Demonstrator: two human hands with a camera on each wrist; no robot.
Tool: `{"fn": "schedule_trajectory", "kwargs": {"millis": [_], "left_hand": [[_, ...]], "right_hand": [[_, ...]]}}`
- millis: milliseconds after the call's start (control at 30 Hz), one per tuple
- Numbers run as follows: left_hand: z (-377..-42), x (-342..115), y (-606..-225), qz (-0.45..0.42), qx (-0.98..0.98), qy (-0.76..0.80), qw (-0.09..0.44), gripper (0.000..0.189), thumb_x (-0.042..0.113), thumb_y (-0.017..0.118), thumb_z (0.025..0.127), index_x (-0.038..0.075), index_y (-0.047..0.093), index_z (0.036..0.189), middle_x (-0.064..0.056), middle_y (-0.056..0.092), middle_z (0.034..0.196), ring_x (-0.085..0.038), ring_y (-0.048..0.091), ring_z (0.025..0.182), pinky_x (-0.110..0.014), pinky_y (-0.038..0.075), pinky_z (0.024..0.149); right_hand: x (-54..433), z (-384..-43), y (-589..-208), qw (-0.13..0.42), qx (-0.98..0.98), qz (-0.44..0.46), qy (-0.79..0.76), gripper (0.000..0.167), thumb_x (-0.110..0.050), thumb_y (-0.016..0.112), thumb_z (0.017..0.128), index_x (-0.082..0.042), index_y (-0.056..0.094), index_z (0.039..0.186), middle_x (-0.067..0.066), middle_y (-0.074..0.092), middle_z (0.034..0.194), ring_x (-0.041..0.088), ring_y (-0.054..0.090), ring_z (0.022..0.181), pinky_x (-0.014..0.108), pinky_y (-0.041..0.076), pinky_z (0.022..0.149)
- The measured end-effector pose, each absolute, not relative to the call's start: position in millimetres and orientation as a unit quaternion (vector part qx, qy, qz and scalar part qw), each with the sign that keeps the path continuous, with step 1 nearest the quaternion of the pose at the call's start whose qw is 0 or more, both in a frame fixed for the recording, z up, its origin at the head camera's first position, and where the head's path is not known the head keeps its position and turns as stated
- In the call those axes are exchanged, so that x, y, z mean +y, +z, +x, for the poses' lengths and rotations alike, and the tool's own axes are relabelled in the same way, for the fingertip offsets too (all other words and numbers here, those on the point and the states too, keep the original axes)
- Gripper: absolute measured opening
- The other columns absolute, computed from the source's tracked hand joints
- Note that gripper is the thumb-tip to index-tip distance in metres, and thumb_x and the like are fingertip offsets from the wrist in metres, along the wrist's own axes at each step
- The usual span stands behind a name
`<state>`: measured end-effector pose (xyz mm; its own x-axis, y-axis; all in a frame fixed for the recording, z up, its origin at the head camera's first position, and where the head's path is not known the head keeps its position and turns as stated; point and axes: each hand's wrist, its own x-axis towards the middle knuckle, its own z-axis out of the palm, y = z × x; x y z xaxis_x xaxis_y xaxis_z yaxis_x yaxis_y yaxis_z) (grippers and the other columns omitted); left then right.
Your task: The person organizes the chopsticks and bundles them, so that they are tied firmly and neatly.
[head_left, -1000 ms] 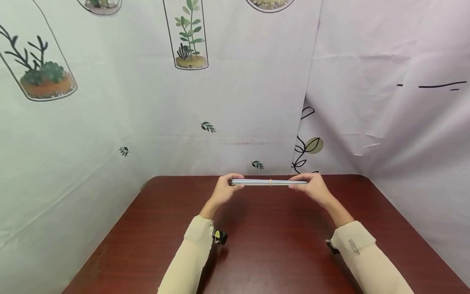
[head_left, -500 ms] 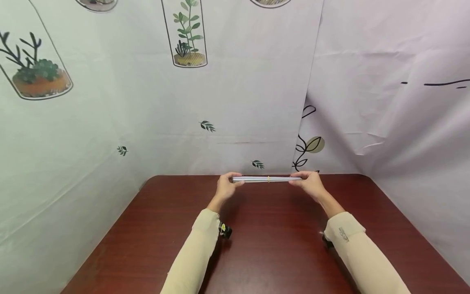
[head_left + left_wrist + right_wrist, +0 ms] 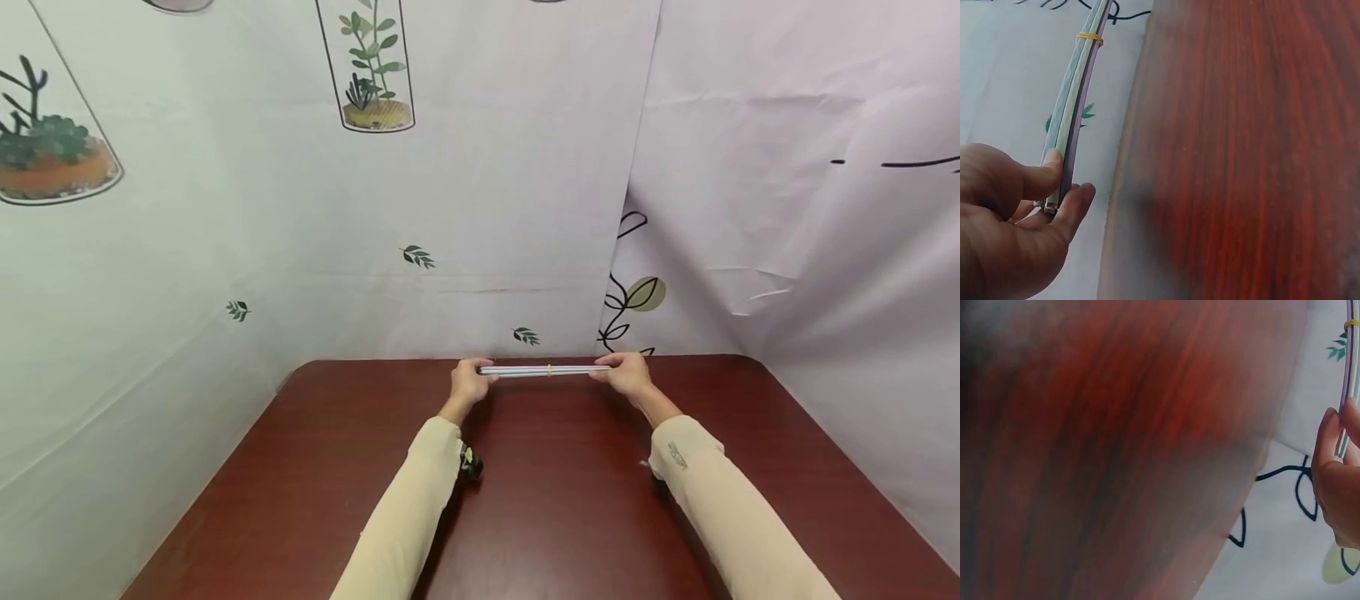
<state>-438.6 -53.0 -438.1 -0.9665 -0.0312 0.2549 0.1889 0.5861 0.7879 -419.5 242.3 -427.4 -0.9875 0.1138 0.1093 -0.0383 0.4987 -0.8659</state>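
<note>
A bundle of pastel chopsticks [image 3: 517, 371], pale blue, pale green and purple, spans level between my two hands over the far edge of the table. A yellow rubber band [image 3: 1089, 39] is wrapped round it. My left hand [image 3: 469, 382] pinches the left end between thumb and fingers; the stick ends show just past the thumb in the left wrist view. At the other end, my right hand [image 3: 627, 375] pinches the sticks the same way. The right wrist view catches only part of this hand [image 3: 1338, 481] at its right border.
The reddish-brown wooden table [image 3: 555, 500] reaches back to a white cloth [image 3: 510, 208] printed with plants, hung behind and on both sides. A small black device [image 3: 471, 464] sits at the left cuff.
Both arms have reached slightly further forward and drawn a little closer together, still holding the chopsticks. The head view has shifted slightly.
</note>
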Motion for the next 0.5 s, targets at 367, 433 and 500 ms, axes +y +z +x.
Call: {"fn": "schedule_trajectory", "kwargs": {"millis": [367,433,500], "left_hand": [[-456,-48,-450,-0.026,-0.896,-0.426,0.122,0.023,0.012,0.084,0.078,0.004,0.077,0.098,-0.010,0.074,0.099,-0.033,0.060,0.109,-0.041,0.049,0.093],[-456,-48,-451,-0.026,-0.897,-0.423,0.122,0.021,0.011,0.084,0.078,0.004,0.077,0.097,-0.010,0.074,0.100,-0.033,0.060,0.109,-0.041,0.050,0.093],[-455,-46,-451,-0.022,-0.899,-0.423,0.113,0.022,0.009,0.084,0.078,0.003,0.078,0.098,-0.012,0.073,0.102,-0.033,0.060,0.110,-0.042,0.050,0.093]], "right_hand": [[250,-431,-435,0.074,-0.903,-0.016,0.422,0.025,-0.007,0.084,0.076,0.004,0.075,0.097,0.015,0.072,0.092,0.030,0.060,0.090,0.034,0.047,0.077],[250,-432,-436,0.075,-0.914,-0.014,0.399,0.025,-0.010,0.085,0.076,0.002,0.075,0.095,0.014,0.073,0.091,0.033,0.060,0.094,0.040,0.047,0.083],[250,-433,-438,0.072,-0.919,-0.018,0.387,0.025,-0.012,0.085,0.076,0.001,0.075,0.095,0.015,0.073,0.095,0.037,0.058,0.102,0.046,0.044,0.092]]}}
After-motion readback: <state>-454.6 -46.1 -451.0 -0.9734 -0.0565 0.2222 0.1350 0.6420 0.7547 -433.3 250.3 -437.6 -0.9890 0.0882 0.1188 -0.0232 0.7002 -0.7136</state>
